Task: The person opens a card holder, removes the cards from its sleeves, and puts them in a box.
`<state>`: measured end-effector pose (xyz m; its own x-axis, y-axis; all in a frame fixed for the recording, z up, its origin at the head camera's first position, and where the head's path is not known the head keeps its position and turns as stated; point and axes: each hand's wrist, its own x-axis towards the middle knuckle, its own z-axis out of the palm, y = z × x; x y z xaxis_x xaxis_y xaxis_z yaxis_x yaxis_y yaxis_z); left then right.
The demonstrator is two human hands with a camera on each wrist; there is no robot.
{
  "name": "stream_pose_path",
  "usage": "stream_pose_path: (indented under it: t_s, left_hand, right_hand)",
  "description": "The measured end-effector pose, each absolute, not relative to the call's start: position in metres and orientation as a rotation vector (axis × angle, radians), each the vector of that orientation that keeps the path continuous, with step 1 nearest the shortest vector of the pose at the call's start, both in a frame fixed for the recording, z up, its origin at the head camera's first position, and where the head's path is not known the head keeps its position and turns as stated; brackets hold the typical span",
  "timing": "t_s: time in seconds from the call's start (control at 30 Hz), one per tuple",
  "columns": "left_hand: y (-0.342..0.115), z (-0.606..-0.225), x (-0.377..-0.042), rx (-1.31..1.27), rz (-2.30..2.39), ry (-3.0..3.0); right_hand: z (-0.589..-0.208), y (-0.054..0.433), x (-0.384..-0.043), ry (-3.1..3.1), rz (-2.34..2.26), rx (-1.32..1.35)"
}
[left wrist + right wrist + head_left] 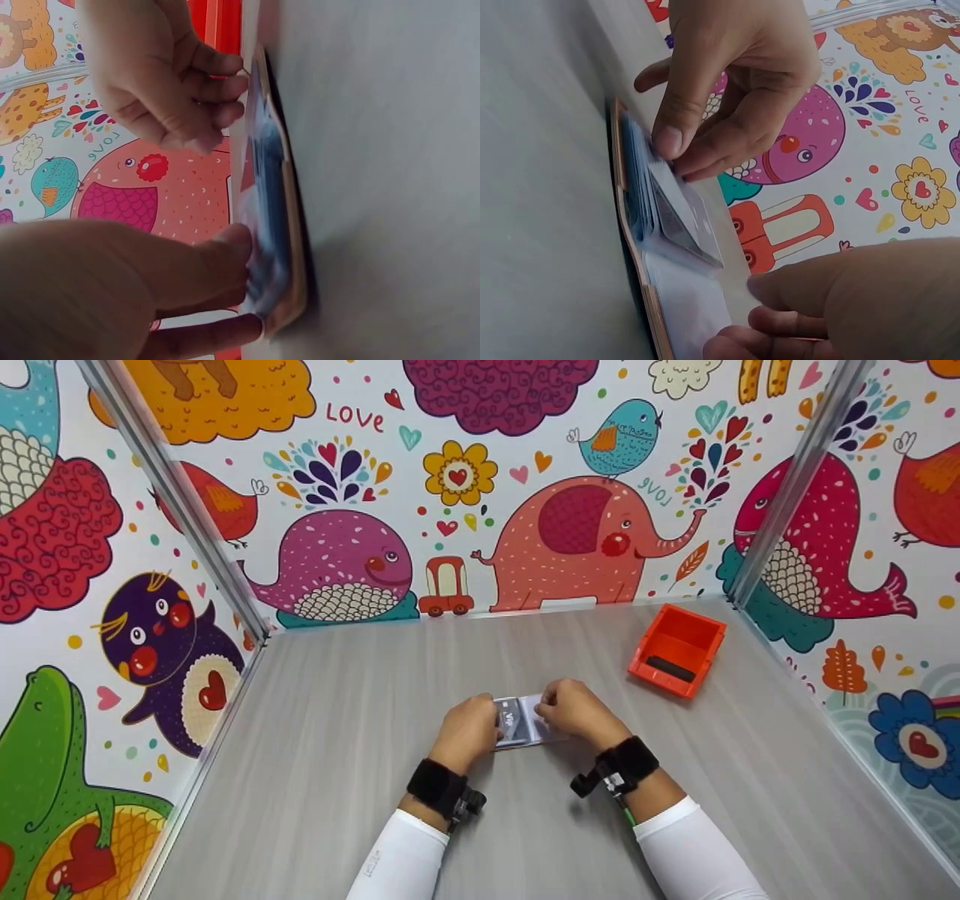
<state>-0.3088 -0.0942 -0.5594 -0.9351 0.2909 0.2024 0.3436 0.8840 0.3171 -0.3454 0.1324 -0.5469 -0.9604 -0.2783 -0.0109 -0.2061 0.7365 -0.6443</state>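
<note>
A card holder (517,741) with a tan cover and clear plastic sleeves lies spread open on the table. In the head view a dark card marked "VIP" (511,720) shows on its left side. My left hand (466,733) is at that side, and its thumb and fingers pinch the card holder's sleeves at the edge. Several sleeves stand fanned there, with a pale-edged card (673,199) tilted among them. My right hand (581,711) is over the right side, fingers loosely bent with the tips at the clear sleeve (686,307) and the thumb apart from them.
An orange-red bin (677,649) stands at the back right of the table, with a dark bar (670,668) across its front. Walls with cartoon animals and metal corner posts enclose the grey table (360,690). Both wrists carry black straps with small cameras.
</note>
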Motion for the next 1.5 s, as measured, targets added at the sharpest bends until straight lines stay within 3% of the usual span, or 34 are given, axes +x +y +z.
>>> stream_pose_path:
  t_s: [0.7,1.5]
  left_hand:
    - [-0.088,-0.549,-0.301,-0.506,-0.452,-2.945]
    - [-0.085,-0.551,-0.299,-0.507,-0.466,-2.904]
  right_hand:
    - [-0.566,0.122,-0.353,2.338,-1.606,-0.139]
    - [-0.571,0.115,-0.349,2.473,-1.559,-0.188]
